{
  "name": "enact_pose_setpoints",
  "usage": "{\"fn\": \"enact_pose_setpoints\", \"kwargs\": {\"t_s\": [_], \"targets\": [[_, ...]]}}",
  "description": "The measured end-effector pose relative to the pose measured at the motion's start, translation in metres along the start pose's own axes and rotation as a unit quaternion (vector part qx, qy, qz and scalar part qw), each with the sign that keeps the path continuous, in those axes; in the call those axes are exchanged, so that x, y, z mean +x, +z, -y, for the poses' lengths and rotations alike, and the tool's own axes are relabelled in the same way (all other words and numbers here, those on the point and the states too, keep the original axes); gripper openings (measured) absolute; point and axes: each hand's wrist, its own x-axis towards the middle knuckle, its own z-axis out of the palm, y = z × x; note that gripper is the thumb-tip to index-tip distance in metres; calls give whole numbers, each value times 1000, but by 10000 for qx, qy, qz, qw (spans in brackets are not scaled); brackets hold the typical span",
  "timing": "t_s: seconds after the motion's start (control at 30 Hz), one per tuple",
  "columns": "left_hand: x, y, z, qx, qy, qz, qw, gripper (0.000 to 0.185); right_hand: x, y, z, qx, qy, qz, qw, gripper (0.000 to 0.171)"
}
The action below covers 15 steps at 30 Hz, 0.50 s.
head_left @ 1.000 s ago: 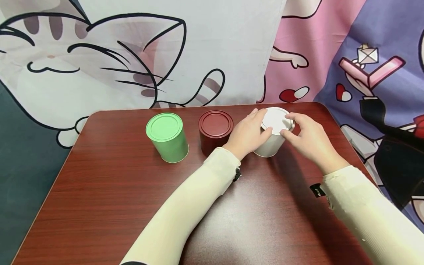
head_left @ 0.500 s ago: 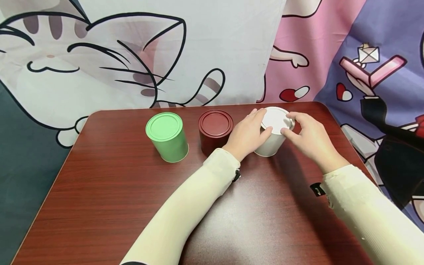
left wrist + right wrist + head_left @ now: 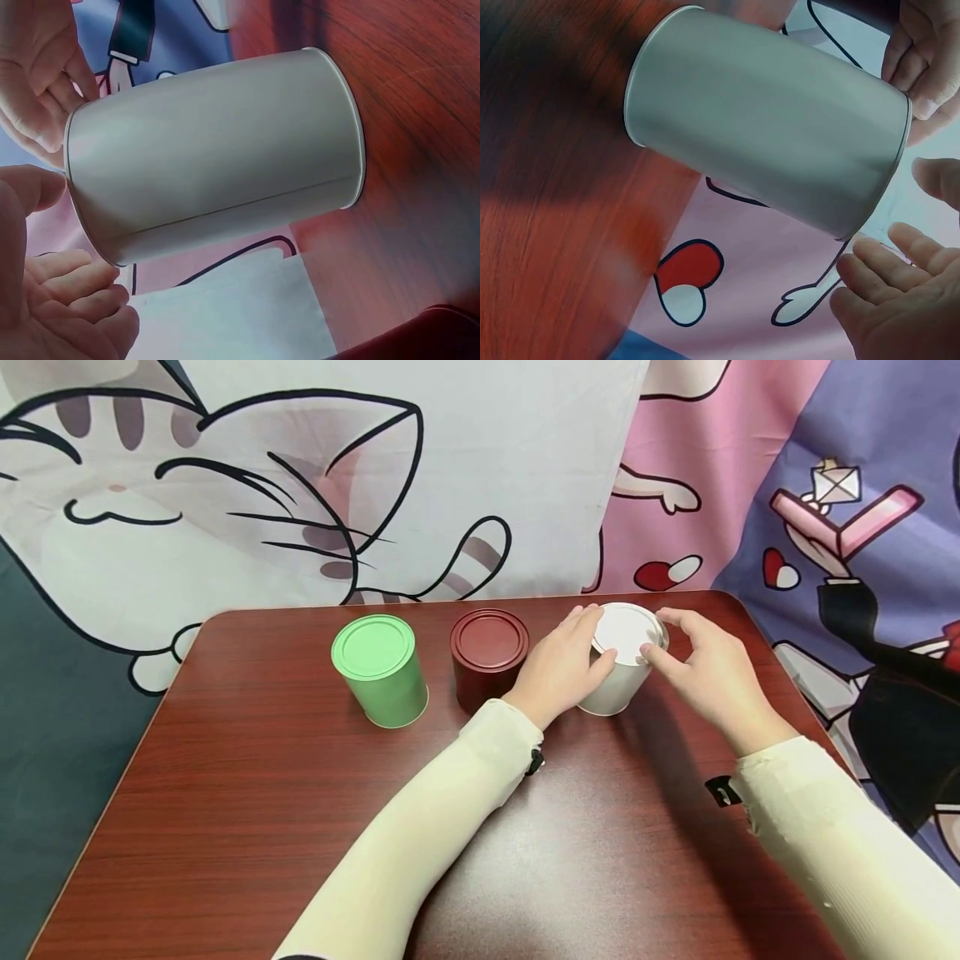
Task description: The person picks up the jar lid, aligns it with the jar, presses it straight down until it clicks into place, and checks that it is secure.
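Observation:
A white cylindrical tin [image 3: 613, 687] with a flat lid stands upright near the table's far edge. My left hand [image 3: 558, 664] is at its left side, thumb and fingers around the top rim; in the left wrist view the left thumb [image 3: 41, 187] meets the rim. At the tin's right, my right hand [image 3: 712, 677] has thumb and fingers spread beside the rim, and in the right wrist view a gap shows between the right thumb [image 3: 937, 180] and the tin. A dark red tin [image 3: 487, 647] stands left of my left hand, with a green tin [image 3: 382, 672] further left.
All three tins stand in a row on a reddish-brown wooden table [image 3: 262, 810] with rounded far corners. Behind it hangs a cartoon-printed cloth [image 3: 525, 468] in white, pink and purple. My left forearm crosses the table's middle.
The right hand's fingers have drawn back a little to the right from the lid's rim. My left hand and the three tins have stayed in place.

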Motion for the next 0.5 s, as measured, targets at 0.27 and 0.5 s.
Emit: {"fn": "enact_pose_setpoints", "kwargs": {"t_s": [0.27,0.5], "targets": [[-3,2,1,-145,22,-65,9999,58,-4,4,-5,-28,69,63,10000,57],[-4,1,1,-73,63,-83,9999,55,-2,5,-5,-31,60,63,10000,57]]}}
